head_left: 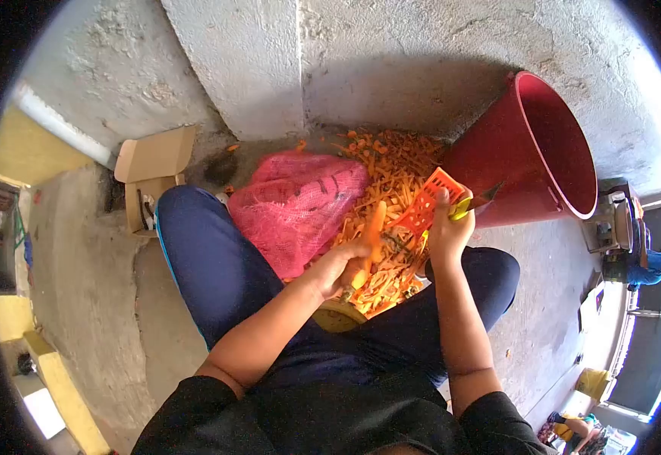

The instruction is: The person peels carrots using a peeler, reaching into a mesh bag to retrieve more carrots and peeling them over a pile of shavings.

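Note:
My left hand is closed around a carrot that points up and away from me. My right hand grips a knife with a yellow-green handle, its dark blade pointing right. An orange perforated plastic piece lies just left of the right fingers; whether that hand also holds it is unclear. Below and behind both hands spreads a heap of orange peelings. A pink mesh sack rests against the heap, left of my left hand.
A large red bucket leans at the right, mouth facing right. An open cardboard box sits beyond my left knee. The rough wall stands ahead. A person in a blue shirt is far right, another person at lower right.

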`<control>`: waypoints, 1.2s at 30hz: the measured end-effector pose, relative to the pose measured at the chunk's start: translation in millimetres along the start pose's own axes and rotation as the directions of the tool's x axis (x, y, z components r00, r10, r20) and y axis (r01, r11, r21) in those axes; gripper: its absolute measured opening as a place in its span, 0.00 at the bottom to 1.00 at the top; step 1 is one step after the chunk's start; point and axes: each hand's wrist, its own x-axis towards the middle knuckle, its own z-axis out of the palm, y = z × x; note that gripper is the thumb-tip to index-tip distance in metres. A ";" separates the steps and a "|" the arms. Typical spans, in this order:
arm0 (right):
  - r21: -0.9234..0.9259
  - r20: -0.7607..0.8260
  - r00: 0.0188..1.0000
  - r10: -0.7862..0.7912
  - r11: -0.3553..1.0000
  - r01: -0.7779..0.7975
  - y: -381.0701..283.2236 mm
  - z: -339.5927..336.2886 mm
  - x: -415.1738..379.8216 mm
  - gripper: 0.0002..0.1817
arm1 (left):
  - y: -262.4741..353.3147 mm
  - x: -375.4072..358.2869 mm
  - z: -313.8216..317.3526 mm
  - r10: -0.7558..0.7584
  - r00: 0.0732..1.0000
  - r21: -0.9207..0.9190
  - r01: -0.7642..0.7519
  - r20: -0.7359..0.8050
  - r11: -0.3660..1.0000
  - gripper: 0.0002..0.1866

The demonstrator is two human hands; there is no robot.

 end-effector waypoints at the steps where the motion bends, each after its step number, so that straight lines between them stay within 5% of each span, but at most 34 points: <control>1: 0.003 -0.009 0.999 -0.041 0.999 0.041 0.9 0.8 -1.7 0.10 | -2.8 2.6 -1.4 0.068 0.998 0.082 -0.068 0.002 0.994 0.33; 3: 0.063 -0.042 0.998 -0.047 0.997 0.049 2.5 0.9 0.2 0.10 | -9.1 12.2 -9.3 0.269 0.963 0.342 -0.245 -0.025 0.907 0.29; 5: 0.165 -0.073 0.997 0.033 0.986 -0.020 -2.1 -9.5 6.9 0.11 | -19.5 22.3 -14.0 0.517 0.856 0.652 -0.380 -0.022 0.656 0.24; 8: 0.193 -0.106 0.991 0.084 0.979 -0.062 -3.0 -14.9 10.1 0.09 | -1.0 0.6 16.7 0.498 0.858 0.691 -0.283 -0.128 0.665 0.20; 11: 0.173 -0.044 0.998 0.053 0.984 -0.044 -1.7 -9.5 4.2 0.07 | 1.2 10.4 -7.5 0.130 0.987 -0.021 -0.133 -0.089 0.991 0.20; 12: 0.163 0.014 0.997 0.077 0.984 -0.079 -3.2 -6.0 -1.6 0.08 | 3.7 5.1 3.7 0.166 0.977 0.079 -0.156 -0.134 0.985 0.24; 14: 0.085 0.132 0.984 0.116 0.988 -0.127 3.4 0.1 -15.0 0.10 | -3.2 10.5 2.9 0.142 0.984 -0.073 -0.150 -0.112 0.986 0.23; 15: -0.106 0.113 0.993 0.036 0.994 -0.024 11.1 7.3 -22.1 0.11 | -5.6 12.5 2.4 0.131 0.986 -0.148 -0.145 -0.098 0.978 0.22; 17: 0.061 0.268 0.949 0.164 0.980 -0.187 -23.9 12.4 -30.4 0.10 | -5.6 11.5 7.0 0.127 0.989 -0.146 -0.137 -0.073 0.980 0.21; 19: 0.034 0.265 0.964 0.012 0.999 -0.022 -12.5 20.7 -35.8 0.10 | -0.6 2.5 15.8 0.122 0.992 -0.104 -0.126 -0.036 0.987 0.21; 20: 0.063 0.285 0.957 0.058 0.995 -0.079 -10.0 23.1 -36.5 0.09 | 4.7 -6.7 23.1 0.118 0.993 -0.062 -0.118 -0.011 0.991 0.21; 23: -0.178 0.284 0.955 0.088 0.983 -0.038 -18.5 21.6 -33.4 0.09 | 8.1 -13.6 29.4 0.106 0.994 0.001 -0.106 0.024 0.994 0.21; 26: -0.215 0.119 0.993 0.027 0.977 -0.001 -6.2 25.4 -21.2 0.11 | 3.2 -12.9 17.1 0.055 0.997 0.032 -0.056 0.052 0.998 0.22; 27: -0.290 0.014 0.993 -0.121 0.950 0.119 26.0 25.9 -8.8 0.12 | 1.7 -12.3 12.9 0.031 0.997 0.042 -0.034 0.064 0.999 0.23; 28: -0.264 -0.006 1.000 0.006 0.964 -0.008 21.6 20.3 4.3 0.12 | 3.7 -15.4 19.5 0.039 0.999 0.076 -0.041 0.022 0.996 0.23; 31: -0.193 -0.103 0.994 0.020 0.980 -0.040 11.9 8.7 26.9 0.10 | 6.6 -19.5 31.9 0.055 0.997 0.168 -0.047 -0.045 0.985 0.23; 36: -0.255 -0.249 0.965 -0.083 0.967 0.017 32.6 1.7 41.3 0.11 | 9.2 -18.5 32.6 0.038 0.999 0.201 -0.029 -0.037 0.979 0.22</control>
